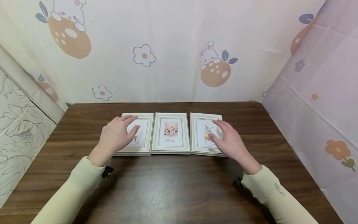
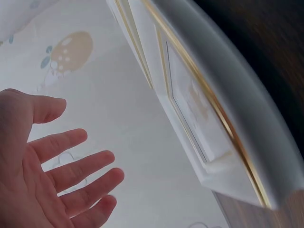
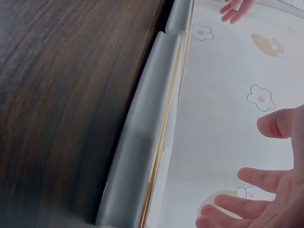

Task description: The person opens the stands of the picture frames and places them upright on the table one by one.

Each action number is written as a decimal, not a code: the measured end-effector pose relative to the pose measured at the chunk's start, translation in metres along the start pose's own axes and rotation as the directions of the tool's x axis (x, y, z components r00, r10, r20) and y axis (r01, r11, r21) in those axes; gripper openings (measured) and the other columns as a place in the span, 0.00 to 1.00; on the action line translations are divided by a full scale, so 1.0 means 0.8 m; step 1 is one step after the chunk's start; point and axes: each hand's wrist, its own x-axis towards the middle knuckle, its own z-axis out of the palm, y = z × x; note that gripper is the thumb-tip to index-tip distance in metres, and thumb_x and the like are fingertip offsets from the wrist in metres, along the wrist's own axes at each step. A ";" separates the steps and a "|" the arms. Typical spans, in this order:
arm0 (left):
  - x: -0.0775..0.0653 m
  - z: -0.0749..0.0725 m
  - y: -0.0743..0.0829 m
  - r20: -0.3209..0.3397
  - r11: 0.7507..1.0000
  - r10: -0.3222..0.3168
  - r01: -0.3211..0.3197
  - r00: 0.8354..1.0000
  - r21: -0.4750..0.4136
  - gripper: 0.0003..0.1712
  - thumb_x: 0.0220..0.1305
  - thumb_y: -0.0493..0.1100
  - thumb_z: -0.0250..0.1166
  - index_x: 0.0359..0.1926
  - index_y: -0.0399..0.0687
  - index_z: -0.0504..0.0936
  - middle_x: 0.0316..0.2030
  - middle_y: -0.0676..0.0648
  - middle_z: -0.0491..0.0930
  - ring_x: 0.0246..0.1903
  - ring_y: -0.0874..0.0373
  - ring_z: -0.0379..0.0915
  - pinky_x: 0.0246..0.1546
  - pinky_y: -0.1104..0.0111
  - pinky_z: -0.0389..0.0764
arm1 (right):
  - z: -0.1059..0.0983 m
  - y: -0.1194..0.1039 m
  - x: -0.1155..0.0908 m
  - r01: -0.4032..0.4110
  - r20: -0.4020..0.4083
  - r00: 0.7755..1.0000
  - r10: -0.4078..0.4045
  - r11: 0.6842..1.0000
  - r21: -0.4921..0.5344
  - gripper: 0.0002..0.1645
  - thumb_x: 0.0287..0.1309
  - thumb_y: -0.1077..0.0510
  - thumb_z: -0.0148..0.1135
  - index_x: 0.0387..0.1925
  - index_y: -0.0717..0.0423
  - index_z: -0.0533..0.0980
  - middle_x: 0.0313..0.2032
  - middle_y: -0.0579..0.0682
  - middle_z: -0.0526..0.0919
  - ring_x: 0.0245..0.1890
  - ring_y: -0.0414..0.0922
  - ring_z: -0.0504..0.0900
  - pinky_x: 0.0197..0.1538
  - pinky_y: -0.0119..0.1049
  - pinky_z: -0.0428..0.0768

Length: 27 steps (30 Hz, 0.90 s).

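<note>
Pale-sleeved left grip [image 1: 115, 133] and right grip [image 1: 228, 138], spread and empty, hover above outer frames [image 1: 143, 133] [image 1: 202, 132].

Centre: a left picture frame [image 1: 144, 135], a middle picture frame [image 1: 171, 133] and a right picture frame [image 1: 200, 135] are lying side by side on a table [image 1: 167, 189]; the left hand [image 1: 115, 134] and right hand [image 1: 228, 139] are hovering over the outer two. A backdrop [image 1: 173, 37] is standing behind (upper half).

Free tabletop [image 1: 165, 183] between sleeves [image 1: 74, 193], cloth [image 1: 173, 34] behind frames [image 1: 171, 133]

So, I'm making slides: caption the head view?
Left hand and right hand above three frames lined up on a table.
</note>
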 end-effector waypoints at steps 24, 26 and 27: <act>0.021 -0.012 -0.065 0.117 0.997 -0.048 0.055 0.992 -0.053 0.18 0.64 0.54 0.56 0.53 0.57 0.78 0.38 0.50 0.80 0.34 0.53 0.76 0.27 0.53 0.74 | -0.010 0.010 -0.019 -0.083 0.092 0.993 0.071 0.988 0.131 0.33 0.59 0.43 0.59 0.63 0.51 0.66 0.60 0.57 0.70 0.55 0.54 0.73 0.51 0.53 0.75; 0.023 -0.009 -0.072 0.130 0.996 -0.059 0.068 0.990 -0.062 0.18 0.65 0.54 0.56 0.53 0.57 0.78 0.44 0.49 0.81 0.40 0.51 0.77 0.32 0.50 0.74 | -0.010 0.009 -0.021 -0.078 0.097 0.993 0.065 0.987 0.143 0.33 0.59 0.44 0.59 0.63 0.51 0.66 0.60 0.57 0.70 0.55 0.54 0.73 0.51 0.53 0.75; 0.024 -0.008 -0.076 0.138 0.995 -0.067 0.076 0.988 -0.065 0.18 0.65 0.54 0.56 0.53 0.56 0.78 0.45 0.48 0.81 0.40 0.51 0.77 0.32 0.49 0.74 | -0.010 0.009 -0.022 -0.073 0.098 0.993 0.059 0.986 0.150 0.32 0.59 0.45 0.60 0.63 0.51 0.66 0.60 0.57 0.70 0.55 0.54 0.73 0.51 0.53 0.75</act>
